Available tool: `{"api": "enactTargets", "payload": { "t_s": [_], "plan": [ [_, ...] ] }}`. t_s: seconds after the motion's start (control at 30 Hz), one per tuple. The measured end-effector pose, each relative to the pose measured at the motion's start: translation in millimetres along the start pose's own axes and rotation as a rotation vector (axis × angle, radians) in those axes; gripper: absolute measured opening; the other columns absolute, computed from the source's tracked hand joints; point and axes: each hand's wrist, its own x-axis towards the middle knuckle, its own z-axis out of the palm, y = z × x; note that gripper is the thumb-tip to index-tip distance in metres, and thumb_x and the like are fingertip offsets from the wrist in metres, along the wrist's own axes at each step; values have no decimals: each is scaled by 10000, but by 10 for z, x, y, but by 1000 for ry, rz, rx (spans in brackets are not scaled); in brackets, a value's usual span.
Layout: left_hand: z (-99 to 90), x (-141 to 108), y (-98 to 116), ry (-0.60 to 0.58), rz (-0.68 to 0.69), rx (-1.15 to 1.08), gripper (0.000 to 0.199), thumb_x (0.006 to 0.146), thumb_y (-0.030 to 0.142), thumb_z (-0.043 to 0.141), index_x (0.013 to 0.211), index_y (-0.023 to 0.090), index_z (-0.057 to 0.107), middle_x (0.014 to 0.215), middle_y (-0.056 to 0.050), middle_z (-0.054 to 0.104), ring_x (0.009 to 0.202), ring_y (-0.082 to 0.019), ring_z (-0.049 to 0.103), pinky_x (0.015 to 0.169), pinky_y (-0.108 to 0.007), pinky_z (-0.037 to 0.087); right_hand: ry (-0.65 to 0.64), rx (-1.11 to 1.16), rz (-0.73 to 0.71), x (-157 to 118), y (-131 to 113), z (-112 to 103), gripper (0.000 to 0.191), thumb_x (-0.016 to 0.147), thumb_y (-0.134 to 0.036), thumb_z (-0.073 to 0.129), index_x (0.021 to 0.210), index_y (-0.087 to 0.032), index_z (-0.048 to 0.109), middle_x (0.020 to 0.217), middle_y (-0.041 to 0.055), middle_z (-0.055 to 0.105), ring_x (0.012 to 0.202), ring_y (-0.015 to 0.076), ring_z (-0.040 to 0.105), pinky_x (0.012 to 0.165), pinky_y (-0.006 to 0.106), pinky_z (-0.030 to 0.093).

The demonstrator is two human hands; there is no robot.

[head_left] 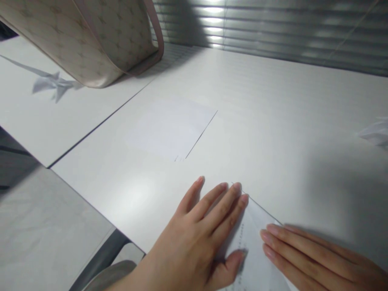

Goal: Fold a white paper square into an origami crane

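A folded sheet of white paper with faint printed text lies near the table's front edge, its lower end cut off by the frame. My left hand rests flat on the sheet's left side, fingers stretched out and thumb apart. From the right, my right hand lies across the sheet's right part with its fingers extended side by side. Both palms face down, and much of the paper is hidden under them.
A second white sheet lies flat farther back on the white table. Crumpled or folded paper pieces lie at the left and at the right edge. A patterned bag stands at back left, before window blinds. A seam divides the tabletops.
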Motion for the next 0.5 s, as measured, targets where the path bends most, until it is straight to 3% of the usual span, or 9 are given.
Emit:
{"api": "enactTargets", "payload": {
  "t_s": [0.13, 0.27, 0.37, 0.5],
  "plan": [
    [-3, 7, 17, 8, -10, 0, 579, 963, 464, 416, 1471, 195, 349, 1523, -31, 368, 1352, -232, 405, 1189, -443, 146, 12, -3, -1, 31, 19, -10, 448, 989, -122, 287, 1013, -217, 724, 1074, -37, 745, 989, 89, 678, 1119, 245, 341],
    [1, 9, 14, 15, -16, 2, 577, 968, 463, 390, 1474, 188, 345, 1527, -34, 357, 1359, -227, 397, 1191, -436, 117, 37, 4, 51, -5, -68, 69, 467, 987, -103, 267, 991, -216, 720, 1038, -44, 753, 987, 82, 671, 1145, 256, 298],
    [9, 6, 1, 6, -17, 0, 579, 966, 468, 382, 1474, 193, 344, 1530, -29, 351, 1363, -218, 391, 1192, -426, 108, 128, 15, 171, -66, -170, 168, 490, 981, -67, 237, 988, -193, 710, 1046, -30, 750, 1054, 102, 647, 1152, 285, 298],
    [23, 0, -7, 20, -12, -10, 576, 949, 464, 421, 1457, 195, 379, 1515, -38, 380, 1344, -233, 419, 1182, -451, 169, 125, 21, 146, -67, -162, 180, 495, 971, -46, 239, 993, -194, 711, 1060, -28, 743, 1162, 111, 592, 1160, 285, 292]
  ]
}}
